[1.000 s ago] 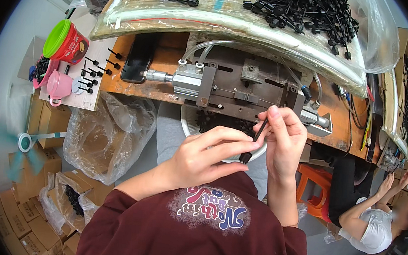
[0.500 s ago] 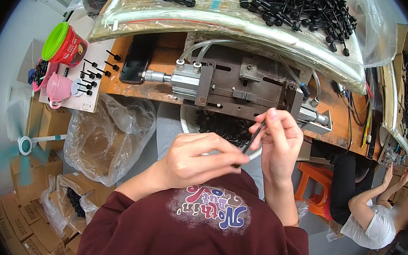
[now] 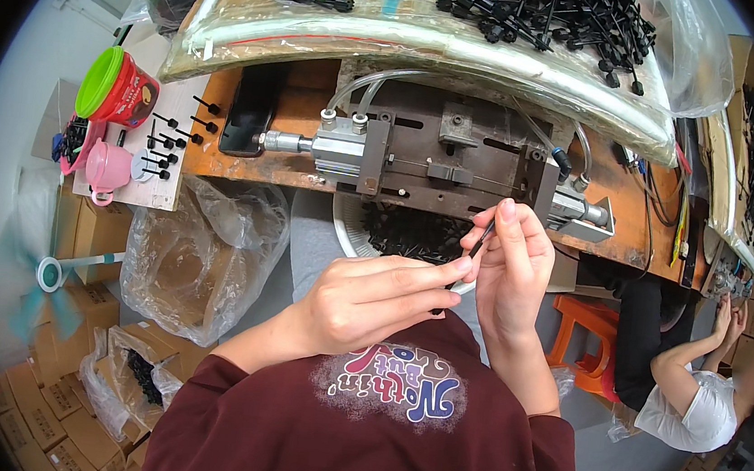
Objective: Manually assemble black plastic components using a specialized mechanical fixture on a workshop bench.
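A thin black rod-like part (image 3: 485, 238) slants between my two hands, in front of my chest. My right hand (image 3: 517, 263) pinches its upper end between thumb and fingers. The fingers of my left hand (image 3: 371, 300) are closed on its lower end, which is mostly hidden behind them. Beyond the hands stands a metal fixture (image 3: 412, 159) with a silver pneumatic cylinder (image 3: 339, 153) at each side. Below the fixture, a white basket (image 3: 342, 223) holds many small black parts (image 3: 409, 232), partly covered by my hands.
A plastic-covered tray edge (image 3: 431, 52) bears a heap of black stemmed parts (image 3: 561, 17). At left are a red bucket (image 3: 127, 95), a pink cup (image 3: 109, 166) and a phone (image 3: 251, 110). A clear bag (image 3: 202, 260) hangs below. An orange stool (image 3: 587, 337) and another person (image 3: 692, 407) are right.
My left hand has moved slightly up the black part, and its fingers now meet those of my right hand. The other person's hands at right have come lower and closer together.
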`<state>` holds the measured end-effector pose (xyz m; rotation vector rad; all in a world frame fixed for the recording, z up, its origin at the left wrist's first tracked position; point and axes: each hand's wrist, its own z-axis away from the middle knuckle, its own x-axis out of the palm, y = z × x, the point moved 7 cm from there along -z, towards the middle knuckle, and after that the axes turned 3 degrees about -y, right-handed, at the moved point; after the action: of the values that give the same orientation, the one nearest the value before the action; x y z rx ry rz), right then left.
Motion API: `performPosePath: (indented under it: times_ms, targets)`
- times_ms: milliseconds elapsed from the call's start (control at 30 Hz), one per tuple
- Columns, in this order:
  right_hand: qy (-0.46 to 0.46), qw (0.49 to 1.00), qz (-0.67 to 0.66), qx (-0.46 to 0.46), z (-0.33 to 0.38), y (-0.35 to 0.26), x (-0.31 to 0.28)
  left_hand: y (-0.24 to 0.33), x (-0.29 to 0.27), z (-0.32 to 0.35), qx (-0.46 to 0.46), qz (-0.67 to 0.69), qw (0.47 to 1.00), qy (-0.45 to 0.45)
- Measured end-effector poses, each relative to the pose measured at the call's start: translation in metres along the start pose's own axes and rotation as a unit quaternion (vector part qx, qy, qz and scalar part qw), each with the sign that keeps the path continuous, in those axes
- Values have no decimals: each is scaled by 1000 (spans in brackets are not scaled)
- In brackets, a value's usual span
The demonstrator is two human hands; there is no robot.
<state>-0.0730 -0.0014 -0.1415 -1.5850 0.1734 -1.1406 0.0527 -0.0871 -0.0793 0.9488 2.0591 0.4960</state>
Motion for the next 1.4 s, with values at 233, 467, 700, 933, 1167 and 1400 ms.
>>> performPosePath:
  times_ms: [233, 467, 700, 933, 1167, 1400]
  targets:
    - [9, 1000, -10, 3, 0, 0, -2, -2, 1, 1, -24, -5, 1000, 3]
    - [-6, 1000, 4, -4, 1, 1, -2, -3, 2, 2, -22, -11, 1000, 3]
    - [-20, 999, 29, -14, 3, -1, 4, -5, 0, 1, -37, 4, 999, 6]
    - [-15, 999, 33, -1, 4, 0, 3, -7, -1, 2, -49, 13, 999, -1]
    - [-62, 996, 40, 45, 5, 8, 4, -10, 0, 4, -45, -9, 999, 18]
    - [-65, 992, 20, 107, 0, 5, -2, -16, 9, 7, -29, -19, 999, 13]
